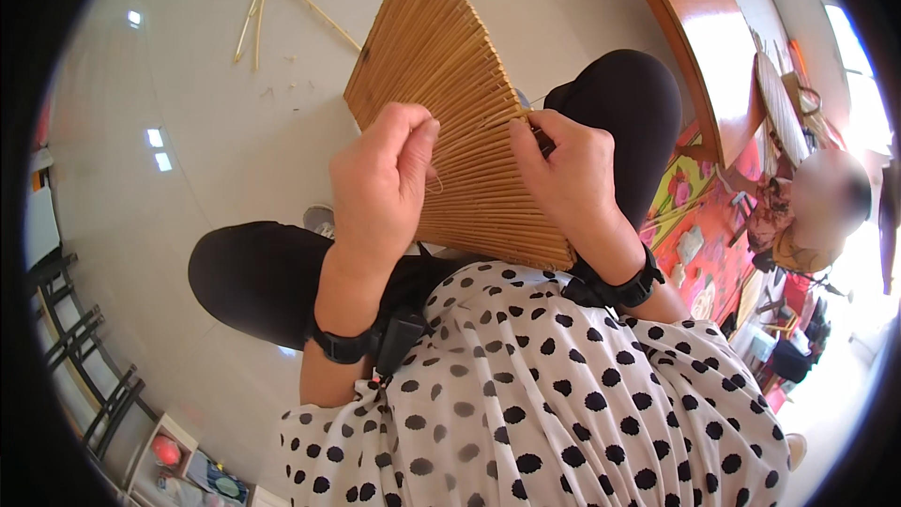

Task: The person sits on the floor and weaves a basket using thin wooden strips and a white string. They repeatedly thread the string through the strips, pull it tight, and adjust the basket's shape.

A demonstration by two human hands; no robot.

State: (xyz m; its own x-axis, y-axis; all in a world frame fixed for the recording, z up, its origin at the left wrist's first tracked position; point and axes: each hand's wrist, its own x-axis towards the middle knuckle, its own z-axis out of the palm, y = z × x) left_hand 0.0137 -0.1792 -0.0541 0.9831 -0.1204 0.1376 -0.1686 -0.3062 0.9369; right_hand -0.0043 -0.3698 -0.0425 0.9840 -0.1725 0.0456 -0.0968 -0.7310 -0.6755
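A tan mat of thin, straight reed slats bound side by side (469, 145) lies between the person's knees, its near end against the lap and its far end reaching out over the pale tiled floor (216, 160). The right hand (571, 155) is at the mat's right edge, thumb and forefinger drawn close together on it, where a thin straw-coloured strip (514, 116) lies across the slat ends. The left hand (383, 160) is over the mat's left part, thumb and forefinger pressed together; a fine loop of thread (435, 185) shows just beside it, but whether those fingers hold it, or touch the slats, I cannot tell.

The step in hand looks like fastening or finishing the bound right edge. The next move seems to call for a narrow pinch at that edge, with light tension on the strand and the slats held steady so that none slips or splits.

Loose pale reed sticks (314, 7) lie on the floor, far left of the mat. A glossy reddish-brown wooden worktop (718, 23) stands at the far right, well apart from the mat.
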